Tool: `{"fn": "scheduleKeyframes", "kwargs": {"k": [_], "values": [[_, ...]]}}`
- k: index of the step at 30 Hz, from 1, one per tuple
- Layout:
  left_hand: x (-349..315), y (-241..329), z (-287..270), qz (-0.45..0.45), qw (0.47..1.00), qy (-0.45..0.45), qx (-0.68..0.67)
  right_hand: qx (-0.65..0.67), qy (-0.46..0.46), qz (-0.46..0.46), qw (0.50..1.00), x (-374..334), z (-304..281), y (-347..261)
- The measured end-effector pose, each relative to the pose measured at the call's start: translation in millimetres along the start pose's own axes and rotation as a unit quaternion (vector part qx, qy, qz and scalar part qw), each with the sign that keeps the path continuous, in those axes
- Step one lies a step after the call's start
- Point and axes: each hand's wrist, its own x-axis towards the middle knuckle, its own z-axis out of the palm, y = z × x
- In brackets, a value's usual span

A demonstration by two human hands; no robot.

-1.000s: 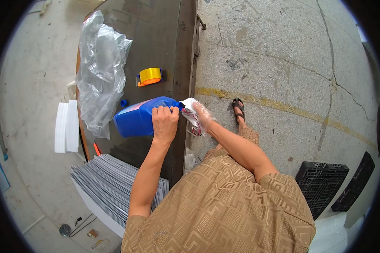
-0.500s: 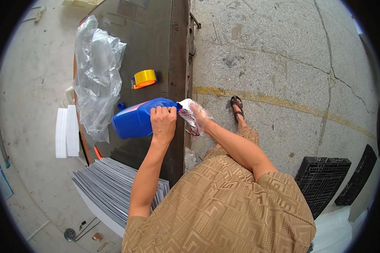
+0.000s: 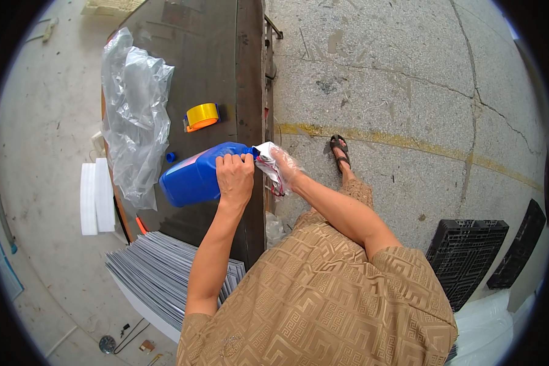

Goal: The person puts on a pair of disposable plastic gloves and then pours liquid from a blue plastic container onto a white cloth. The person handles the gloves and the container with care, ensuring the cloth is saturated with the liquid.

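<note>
A blue plastic jug [image 3: 192, 175] lies tipped over the dark tabletop [image 3: 216, 73], its neck toward the table's right edge. My left hand [image 3: 235, 177] is closed round the jug's handle. Against the uncapped mouth of the jug is a white cloth [image 3: 268, 160] with some red on it, held by my right hand [image 3: 285, 169]. A thin clear plastic covers the right hand, and its fingertips are partly hidden by the cloth. The small blue cap [image 3: 171, 157] rests on the table, left of the jug.
Beyond the jug sits a tape dispenser [image 3: 202, 117] with yellow tape. Crumpled clear plastic film [image 3: 137, 116] stretches along the table's left side. A stack of grey sheets [image 3: 158, 271] is near my left arm. Black pallets [image 3: 466, 259] stand at the right.
The view has shifted slightly, so the table and things on it appear a little further left. Both hands keep their hold, with the jug still tilted toward the cloth.
</note>
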Motion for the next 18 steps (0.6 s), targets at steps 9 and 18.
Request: {"fn": "scheduleKeyframes", "kwargs": {"k": [9,18], "values": [[1,4,2,0.011,1.0,0.011,0.01,-0.014,0.03,0.016,0.999,-11,9,-8],[3,13,6,0.009,0.999,0.008,0.031,-0.008,0.02,0.019,1.0,1,-6,3]]}}
